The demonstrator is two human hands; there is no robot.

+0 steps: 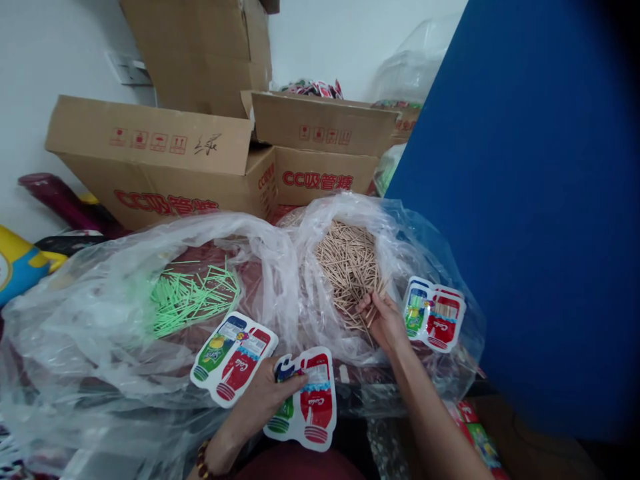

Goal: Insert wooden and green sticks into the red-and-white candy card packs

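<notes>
My left hand (pixel 260 403) is closed on a bottle-shaped printed card (pixel 306 400) with a red and a green bottle on it, thumb on its face. A second such card (pixel 233 357) lies just to its left on clear plastic. My right hand (pixel 383 320) reaches into a clear plastic bag of tan sticks (pixel 347 263) and pinches a few of them. A third card (pixel 434 313) rests on the bag's edge right of that hand. Another clear bag to the left holds green sticks (pixel 193 297).
Open cardboard boxes with red print (pixel 165 163) stand behind the bags against a white wall. A big blue panel (pixel 525 200) fills the right side. A yellow and blue object (pixel 20 263) lies at far left. More printed packs (pixel 475 433) lie at lower right.
</notes>
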